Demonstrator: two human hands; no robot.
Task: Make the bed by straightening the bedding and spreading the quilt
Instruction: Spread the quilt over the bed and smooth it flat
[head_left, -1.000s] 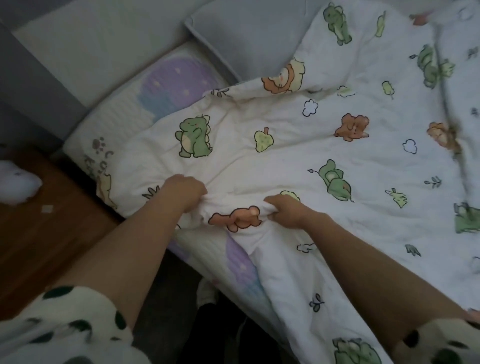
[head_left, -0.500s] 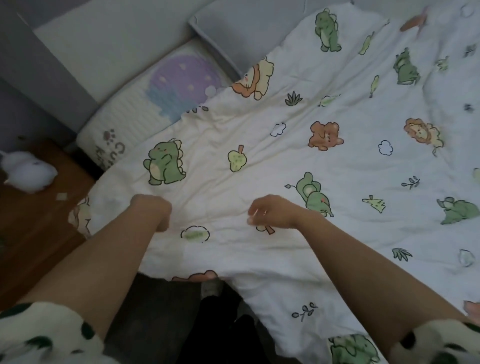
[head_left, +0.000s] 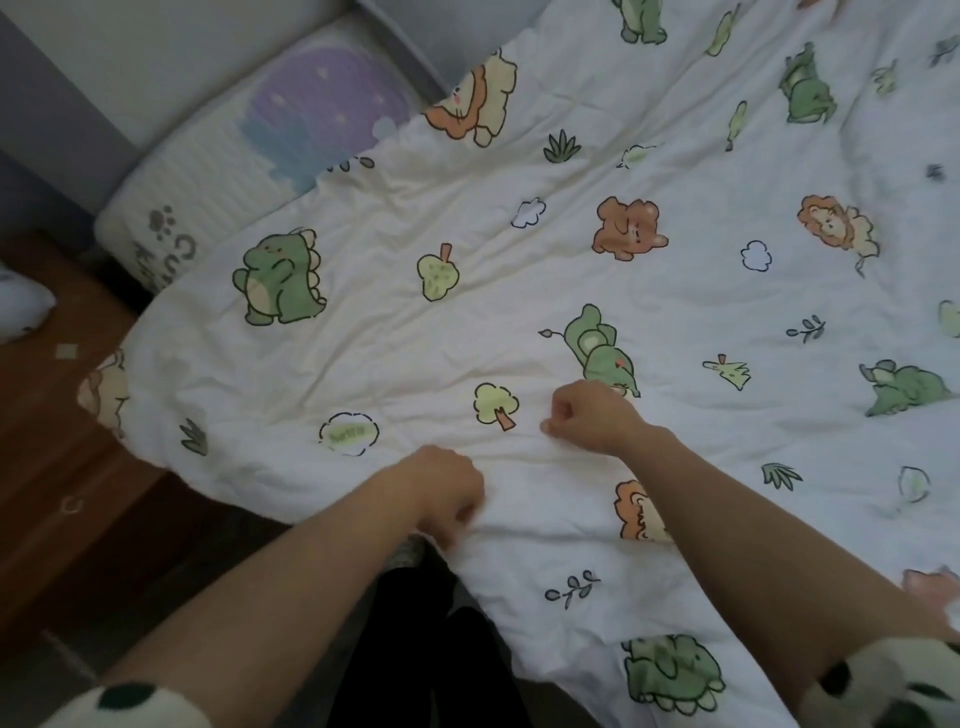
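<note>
Pinching quilt (head_left: 467, 322): right hand (head_left: 592, 421) | left hand (head_left: 447, 499) grips edge, shifted right | quilt flatter

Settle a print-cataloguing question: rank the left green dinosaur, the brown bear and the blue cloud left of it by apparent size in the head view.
1. green dinosaur
2. brown bear
3. blue cloud, clearly smallest

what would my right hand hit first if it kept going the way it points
Only more quilt: the right hand would cross the tree print first; the purple-printed bedding lies further along, though depth is unclear.
</note>
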